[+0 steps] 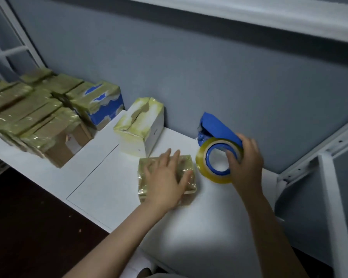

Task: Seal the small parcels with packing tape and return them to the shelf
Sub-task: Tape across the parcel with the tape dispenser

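Note:
A small parcel (147,184) wrapped in yellowish clear tape lies on the white shelf board (100,177). My left hand (166,177) lies flat on top of it, fingers spread and straight. Just right of the parcel, my right hand (246,163) grips a blue tape dispenser (215,127) carrying a roll of clear yellowish tape (215,160); a finger curls into the roll's blue core. The roll hangs close to the parcel's right edge.
A taped white box (139,127) stands behind the parcel. A blue-and-white taped box (100,105) and a pile of several taped brown parcels (32,117) fill the left of the shelf. A grey wall stands behind; a white metal frame post (333,207) rises at right.

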